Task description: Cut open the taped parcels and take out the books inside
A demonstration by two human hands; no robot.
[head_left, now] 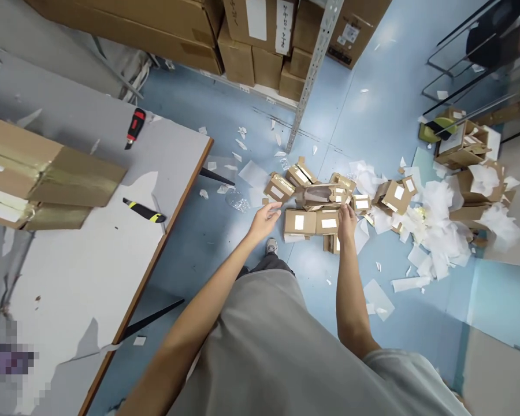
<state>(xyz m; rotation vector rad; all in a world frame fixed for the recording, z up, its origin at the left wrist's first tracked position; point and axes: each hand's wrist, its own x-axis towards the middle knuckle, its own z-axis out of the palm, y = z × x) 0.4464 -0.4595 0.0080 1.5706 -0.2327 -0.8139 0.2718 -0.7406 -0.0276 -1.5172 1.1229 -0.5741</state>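
My left hand [265, 222] is held out over the floor with its fingers apart and nothing in it. My right hand [347, 222] has its fingers closed at the right end of an open cardboard box [312, 203], which has its flaps up and its inside showing. The exact grip is partly hidden by the hand. Below that box lie small closed cardboard boxes with white labels [300, 221]. Just beyond my left fingers are further small taped boxes [279, 189].
Crumpled white packing paper [435, 214] and open cartons spread over the floor at right. On the table [78, 277] at left lie a red-black utility knife [135, 128], a yellow-black cutter [144, 211] and large cartons [47, 167]. A metal shelf post [314, 75] stands ahead.
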